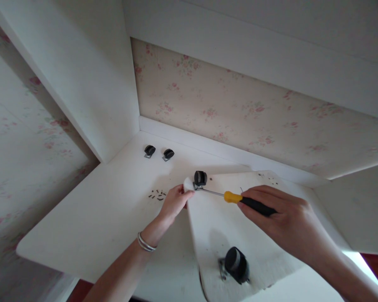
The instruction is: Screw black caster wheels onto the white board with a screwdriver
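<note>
My right hand [279, 214] is closed round the black and yellow handle of a screwdriver [233, 197]. Its metal shaft points left, and the tip meets the mounting plate of a black caster wheel [200, 178]. That caster sits at the rounded far-left corner of a white board [220, 214]. Gripping this corner from the left is my left hand [175, 200], thumb on top, with some fingers hidden below. A larger-looking caster [236, 264] stands on the near end of the same board. Whether a screw is under the tip is too small to tell.
Several small dark screws [157, 194] lie on the white desk surface [113, 209] left of the board. Two loose casters, one [149, 151] beside another [168, 154], rest further back. White panels and a floral-papered wall [233, 109] enclose the desk behind and above.
</note>
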A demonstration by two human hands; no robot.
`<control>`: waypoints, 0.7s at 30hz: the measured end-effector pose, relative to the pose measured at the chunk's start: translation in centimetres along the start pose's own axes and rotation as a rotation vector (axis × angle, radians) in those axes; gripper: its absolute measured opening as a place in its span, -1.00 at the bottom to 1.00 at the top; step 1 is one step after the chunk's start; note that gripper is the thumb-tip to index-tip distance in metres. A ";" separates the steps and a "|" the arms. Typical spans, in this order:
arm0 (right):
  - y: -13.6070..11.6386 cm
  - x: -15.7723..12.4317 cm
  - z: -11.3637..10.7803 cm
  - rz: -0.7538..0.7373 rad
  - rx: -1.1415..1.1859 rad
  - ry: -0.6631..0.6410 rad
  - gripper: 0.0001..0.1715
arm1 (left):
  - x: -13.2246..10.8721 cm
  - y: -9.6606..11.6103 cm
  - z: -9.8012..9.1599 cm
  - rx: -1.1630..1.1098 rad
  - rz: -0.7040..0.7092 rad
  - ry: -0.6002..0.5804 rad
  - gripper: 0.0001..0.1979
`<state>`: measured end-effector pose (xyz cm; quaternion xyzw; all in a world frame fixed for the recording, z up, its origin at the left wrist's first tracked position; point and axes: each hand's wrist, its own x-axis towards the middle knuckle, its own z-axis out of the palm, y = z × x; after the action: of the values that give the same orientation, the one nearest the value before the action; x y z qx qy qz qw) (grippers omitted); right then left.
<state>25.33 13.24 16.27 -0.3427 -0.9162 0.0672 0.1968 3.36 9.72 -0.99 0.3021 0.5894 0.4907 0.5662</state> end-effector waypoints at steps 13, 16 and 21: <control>0.3 -0.1 0.2 -0.057 -0.007 0.051 -0.92 | -0.3 -0.9 0.1 0.055 0.071 0.055 -0.68; 0.2 -0.1 0.2 -0.039 0.008 0.049 -0.92 | -0.3 -0.9 0.1 0.070 0.065 0.061 -0.68; 0.2 -0.2 0.3 -0.036 0.002 0.036 -0.92 | -0.2 -0.9 0.1 0.074 0.070 0.052 -0.68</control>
<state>25.47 13.32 15.91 -0.3272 -0.9184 0.0586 0.2147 3.64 9.29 -1.72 0.3305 0.6106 0.4958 0.5217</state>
